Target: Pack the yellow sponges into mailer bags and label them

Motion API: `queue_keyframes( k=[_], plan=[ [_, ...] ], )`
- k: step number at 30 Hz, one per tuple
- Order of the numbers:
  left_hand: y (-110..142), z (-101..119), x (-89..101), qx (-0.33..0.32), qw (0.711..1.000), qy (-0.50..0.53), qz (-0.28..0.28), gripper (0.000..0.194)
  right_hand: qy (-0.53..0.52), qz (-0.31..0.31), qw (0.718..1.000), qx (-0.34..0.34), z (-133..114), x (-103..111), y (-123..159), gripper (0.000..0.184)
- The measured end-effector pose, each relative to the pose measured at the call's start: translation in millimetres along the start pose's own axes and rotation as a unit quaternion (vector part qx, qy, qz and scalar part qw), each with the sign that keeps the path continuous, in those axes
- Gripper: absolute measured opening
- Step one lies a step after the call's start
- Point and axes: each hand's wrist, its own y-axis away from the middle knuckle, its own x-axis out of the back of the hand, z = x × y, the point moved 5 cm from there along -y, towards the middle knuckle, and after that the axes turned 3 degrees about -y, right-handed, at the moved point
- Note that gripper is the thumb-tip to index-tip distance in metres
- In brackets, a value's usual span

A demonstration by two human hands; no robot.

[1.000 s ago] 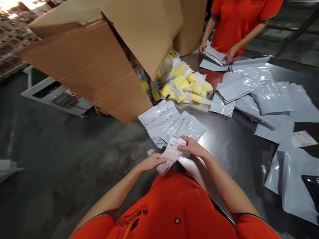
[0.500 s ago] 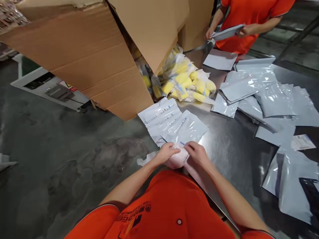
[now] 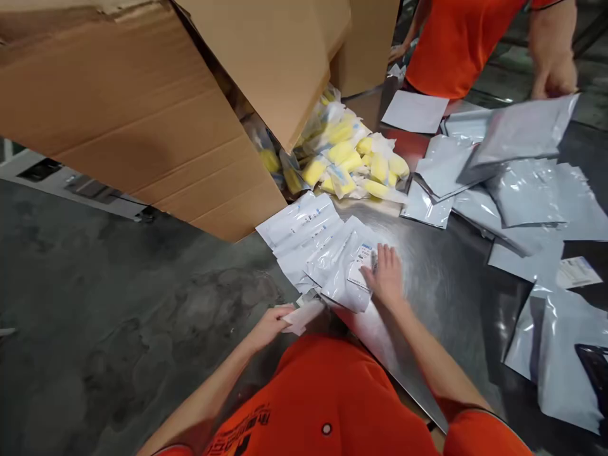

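**Label [image 3: 360,267] under right hand [image 3: 388,272], white paper [image 3: 304,315] in left hand [image 3: 272,324]**

The label lies on the nearest bag [image 3: 342,291] of the overlapping white bags [image 3: 304,234], on the metal counter [image 3: 441,272]. The right hand rests on the label's side with stretched fingers, its grip released. The left hand has its grip closed on the white paper, near the counter's edge. Yellow packets [image 3: 351,158] lie beside the cardboard box [image 3: 199,152]. A co-worker's hand [image 3: 555,79] is at a grey bag [image 3: 527,130].
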Motion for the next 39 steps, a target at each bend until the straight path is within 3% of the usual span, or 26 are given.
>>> queue_keyframes(
  k=[3,6,8,10,13,15,18,20,22,24,26,29,31,33,34,36,39],
  plan=[
    [-7,55,4.0,-0.171,0.978,-0.121,0.004,0.041,-0.048,-0.073,0.996,0.033,-26,-33,7,0.061],
    [4,109,19.2,-0.309,0.908,-0.276,0.058,0.034,-0.113,-0.114,0.987,-0.004,-45,-38,-2,0.066],
    [17,140,36.8,-0.384,0.852,-0.337,0.112,0.031,-0.22,-0.115,0.969,0.0,-57,-17,-10,0.07],
    [31,168,55.5,-0.439,0.813,-0.346,0.162,0.028,-0.36,-0.126,0.923,0.059,-74,15,-15,0.07],
    [42,199,75.0,-0.467,0.805,-0.302,0.206,0.025,-0.479,-0.222,0.83,0.181,-112,54,-6,0.073],
    [40,211,80.0,-0.465,0.819,-0.256,0.218,0.023,-0.497,-0.274,0.8,0.196,-136,65,4,0.071],
    [30,215,81.4,-0.456,0.834,-0.182,0.253,0.022,-0.55,-0.29,0.769,0.147,-158,66,17,0.048],
    [21,204,83.4,-0.407,0.841,-0.128,0.331,0.031,-0.596,-0.273,0.749,0.097,-159,64,22,0.036],
    [16,182,80.7,-0.331,0.84,-0.055,0.427,0.048,-0.626,-0.217,0.748,0.041,-150,65,23,0.033],
    [14,158,64.2,-0.272,0.842,0.026,0.465,0.057,-0.635,-0.146,0.759,-0.004,-137,69,25,0.034],
    [11,142,34.5,-0.235,0.874,0.076,0.417,0.055,-0.63,-0.109,0.768,-0.026,-127,73,30,0.035],
    [8,134,-11.6,-0.185,0.933,0.065,0.302,0.037,-0.6,-0.104,0.793,-0.024,-116,85,41,0.036],
    [12,137,-27.7,-0.173,0.943,0.034,0.281,0.034,-0.561,-0.05,0.826,0.003,-103,104,45,0.04],
    [16,143,-35.7,-0.197,0.943,-0.002,0.268,0.031,-0.499,0.008,0.864,0.063,-91,128,46,0.051],
    [18,147,-39.3,-0.218,0.942,-0.02,0.254,0.029,-0.467,0.008,0.878,0.101,-88,136,47,0.054],
    [21,153,-46.0,-0.254,0.935,-0.041,0.244,0.024,-0.423,-0.058,0.891,0.155,-87,141,52,0.045],
    [25,155,-55.8,-0.253,0.926,-0.016,0.281,0.035,-0.431,-0.144,0.881,0.134,-89,135,71,0.032]
  ],
)
